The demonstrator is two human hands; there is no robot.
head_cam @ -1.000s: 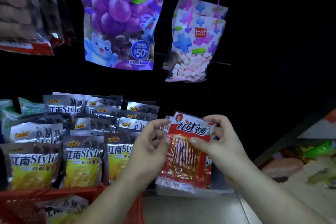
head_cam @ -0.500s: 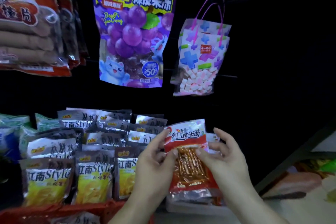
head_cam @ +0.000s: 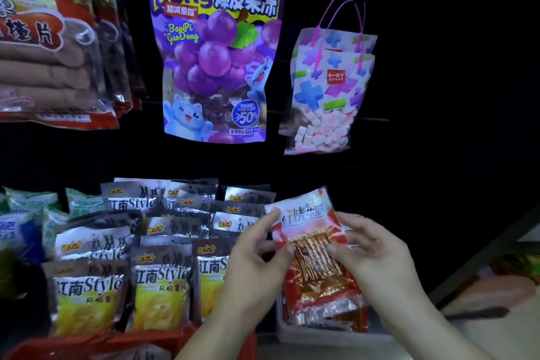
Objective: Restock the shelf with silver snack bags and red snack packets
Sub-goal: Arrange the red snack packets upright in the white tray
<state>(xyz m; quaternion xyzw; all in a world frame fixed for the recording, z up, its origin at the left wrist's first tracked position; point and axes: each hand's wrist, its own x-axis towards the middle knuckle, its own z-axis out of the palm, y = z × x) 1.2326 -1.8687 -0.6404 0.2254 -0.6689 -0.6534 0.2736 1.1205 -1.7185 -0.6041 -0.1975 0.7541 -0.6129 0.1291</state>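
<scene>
I hold a red snack packet point(head_cam: 311, 245) upright between both hands, low and right of centre. My left hand point(head_cam: 254, 266) pinches its left edge; my right hand point(head_cam: 377, 260) grips its right side. Below it, more red packets point(head_cam: 324, 307) lie in a clear bin point(head_cam: 330, 336). To the left, several silver snack bags point(head_cam: 160, 278) with yellow fronts stand in rows on the shelf.
A red basket point(head_cam: 102, 342) with more silver bags sits at the bottom left. Above hang a purple grape jelly bag point(head_cam: 216, 52), a candy pouch with pink handles point(head_cam: 327, 90) and brown snack packs point(head_cam: 49, 47). Green and blue bags point(head_cam: 26, 222) stand far left.
The view has tilted up, showing more of the hanging bags. Both hands have kept the red packet and shifted it slightly toward the bin on the shelf.
</scene>
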